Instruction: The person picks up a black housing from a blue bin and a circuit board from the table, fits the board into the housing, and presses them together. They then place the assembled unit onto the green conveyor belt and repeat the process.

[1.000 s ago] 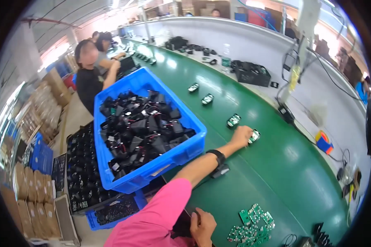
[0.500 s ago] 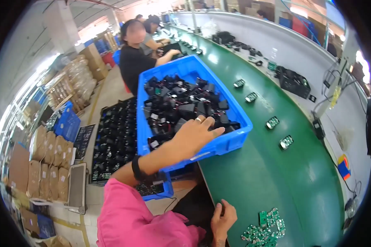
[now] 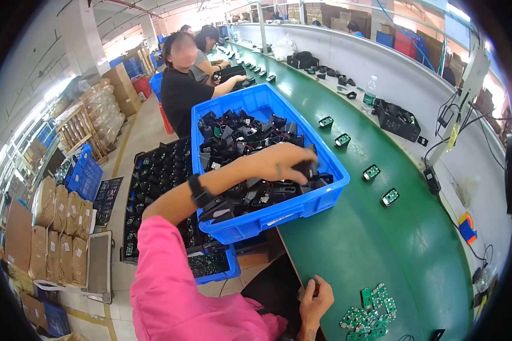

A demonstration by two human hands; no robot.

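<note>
My left hand reaches into a large blue plastic bin. Its thumb and fingers curve around a black plastic housing near the bin's right side; motion blurs the fingertips. Many more black housings with thin wires lie heaped around it. At the edge of the green table, my right hand rests loosely curled, thumb and fingers apart, with nothing visible in it. To its right lies a pile of green circuit boards.
Several housings with boards stand in a row along the green table. A black box and a bottle are on the far ledge. Trays of black parts stand left of the bin. Beyond it, a person in black works seated.
My left hand has moved right and slightly up within the bin, its fingers now curving around a black housing. My right hand stays by the table edge. The view has shifted slightly.
</note>
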